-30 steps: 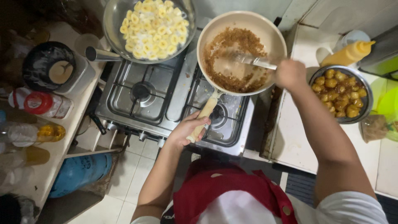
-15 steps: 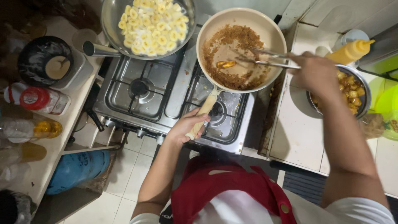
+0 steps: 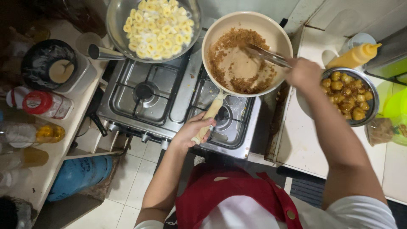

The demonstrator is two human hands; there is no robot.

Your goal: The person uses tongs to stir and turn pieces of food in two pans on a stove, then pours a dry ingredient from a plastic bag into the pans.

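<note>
Steel four-burner gas stove (image 3: 169,97) carries a cream frying pan of brown crumbs (image 3: 277,40) and a grey pan of pale yellow slices (image 3: 114,17). White counter (image 3: 305,135) on the right bears a metal bowl of glazed brown balls (image 3: 373,106) and a yellow squeeze bottle (image 3: 354,57).

home kitchen | gas stove (image 3: 169,101) with two pans | blue gas cylinder (image 3: 80,176) on tiled floor | sauce bottles on side shelf
</note>
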